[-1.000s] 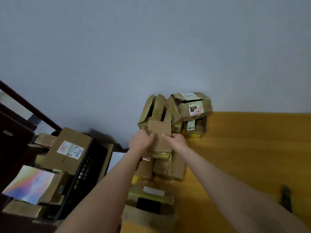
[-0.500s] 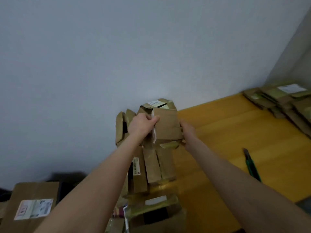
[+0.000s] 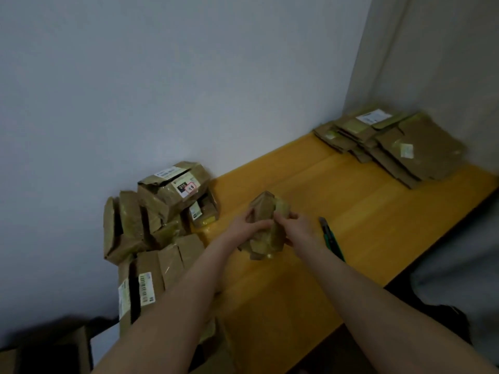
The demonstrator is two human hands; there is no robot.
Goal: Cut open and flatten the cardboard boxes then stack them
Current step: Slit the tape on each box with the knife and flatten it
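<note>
A blurred box [image 3: 264, 209] was gripped from either side by the left hand [image 3: 244, 228] and right hand [image 3: 299, 228], over the desk [image 3: 364, 238]. Just right of them a knife [image 3: 330, 234] was seen, its details indistinct.

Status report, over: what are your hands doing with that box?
Left grip, right grip: both holding small box over table. Not yet flattened. Green knife beside right wrist, nothing blocking.

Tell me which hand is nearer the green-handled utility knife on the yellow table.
Right. The right hand grips the small brown cardboard box just beside the green-handled utility knife, not touching it; the left hand grips the box's other side, farther away.
</note>
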